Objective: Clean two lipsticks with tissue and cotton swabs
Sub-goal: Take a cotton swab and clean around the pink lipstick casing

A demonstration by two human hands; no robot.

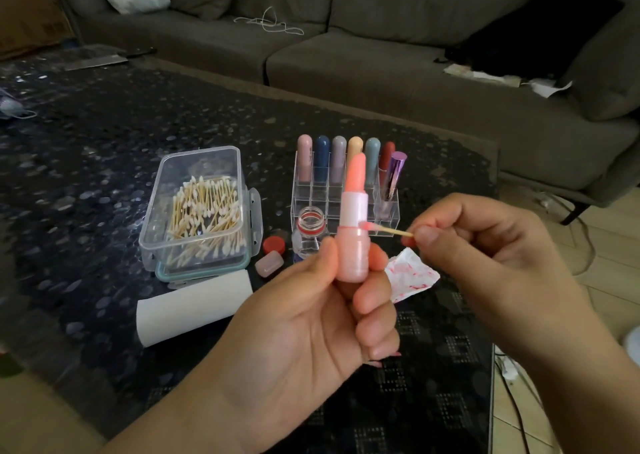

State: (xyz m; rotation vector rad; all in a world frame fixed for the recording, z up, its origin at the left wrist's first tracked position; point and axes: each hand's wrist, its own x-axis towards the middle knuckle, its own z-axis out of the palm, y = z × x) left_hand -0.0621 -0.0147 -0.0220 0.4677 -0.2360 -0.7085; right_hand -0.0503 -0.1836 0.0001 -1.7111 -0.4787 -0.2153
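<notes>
My left hand (pixel 332 318) grips an uncapped pink lipstick (pixel 353 225) upright by its base, the coral stick fully wound out. My right hand (pixel 485 249) pinches a wooden cotton swab (pixel 388 229); its pink-stained tip touches the lipstick's collar on the right side. A crumpled tissue (pixel 412 277) with red smears lies on the table just behind the lipstick. The pink cap (pixel 269 263) lies on its side by the swab box.
A clear box of cotton swabs (pixel 199 211) stands left of centre, a tissue roll (pixel 194 306) in front of it. An open small bottle (pixel 310 233) and its red cap (pixel 273 244) sit beside an acrylic rack (pixel 346 190) holding several lipsticks. A sofa runs behind the dark table.
</notes>
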